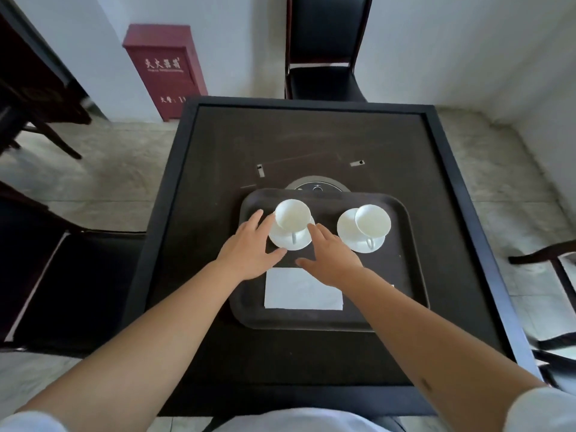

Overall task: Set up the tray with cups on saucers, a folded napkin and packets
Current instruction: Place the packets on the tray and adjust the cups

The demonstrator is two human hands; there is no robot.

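Observation:
A dark tray (402, 275) lies on the table in front of me. Two white cups stand on white saucers at its far side: the left cup (293, 215) on the left saucer (286, 241), the right cup (372, 220) on the right saucer (349, 232). A folded white napkin (300, 291) lies at the tray's near side. My left hand (251, 247) and my right hand (330, 255) flank the left saucer with fingers straight, fingertips touching its edges. A tiny white edge shows by my right forearm; I cannot tell what it is.
The tray sits on a dark square table (218, 157) with a raised rim. A round inset panel (318, 186) is partly under the tray's far edge. Black chairs stand beyond the table (324, 57), at left (62, 291) and at right (554, 266). A red cabinet (165, 70) stands by the wall.

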